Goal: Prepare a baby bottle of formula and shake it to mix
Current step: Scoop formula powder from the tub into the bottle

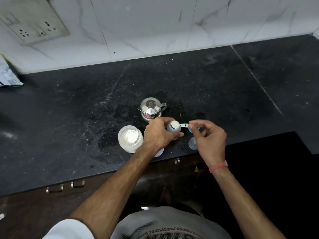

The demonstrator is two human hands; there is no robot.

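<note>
Just below centre of the frame, on a black speckled stone counter (69,118), a small translucent baby bottle (174,131) standing upright and uncapped, gripped round its body by the left hand (158,133), fingers and thumb curled about it; right hand (209,137) to the right of it, thumb and forefinger pinching the flat handle of a pale turquoise plastic measuring scoop (179,125), remaining fingers loosely curled; round bowl of the scoop heaped with white powder and poised right over the bottle's mouth; left of the bottle, a wide-mouthed clear plastic jar (130,138), open, holding fine white powder; behind the hands, a small shiny stainless-steel lidded pot (151,109) with knob and side handle, a red label on its side too small to read; at lower right of the bottle, a clear domed plastic bottle cap (193,143) on the counter, and a turquoise ring (190,130) partly hidden by the right fingers; thin pinkish-red thread band (218,166) round the right wrist; white veined marble-look wall tiles (155,23) across the top; beige switch-and-socket plate (32,21) at upper left; crumpled printed packet (7,75) at the left edge, writing illegible; mirrored print on the grey shirt (169,223) at bottom, unreadable.
</note>
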